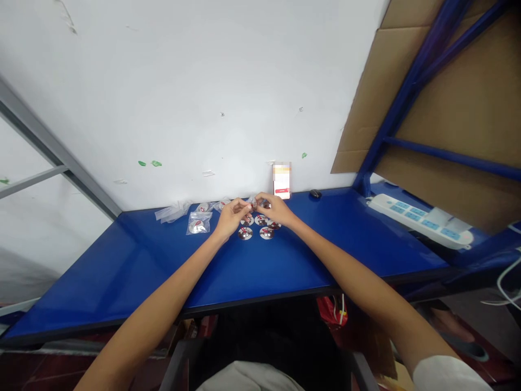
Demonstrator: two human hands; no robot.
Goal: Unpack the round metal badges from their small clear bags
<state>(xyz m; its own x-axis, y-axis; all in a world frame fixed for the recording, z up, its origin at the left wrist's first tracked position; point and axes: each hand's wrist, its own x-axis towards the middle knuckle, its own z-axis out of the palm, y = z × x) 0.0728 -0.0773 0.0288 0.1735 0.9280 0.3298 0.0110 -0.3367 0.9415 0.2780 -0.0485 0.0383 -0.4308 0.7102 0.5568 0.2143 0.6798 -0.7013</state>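
Observation:
My left hand (232, 218) and my right hand (277, 209) meet over the back of the desk, fingers closed. Between their fingertips is a small shiny round badge (254, 204), partly hidden by the fingers. Whether clear plastic is around it, I cannot tell. Below the hands lie several round badges with red and white prints, such as one badge (245, 233) at front left and another badge (266, 233) to its right. To the left, a clear zip bag (198, 224) has a badge inside. Behind it sit more bagged badges (202, 207).
Crumpled clear plastic bags (173, 212) lie at the back left of the blue desk (146, 271). A lit phone (282, 182) leans upright against the wall. A black mouse (315, 193) is right of it. A white power strip (421, 220) lies beyond the blue frame post.

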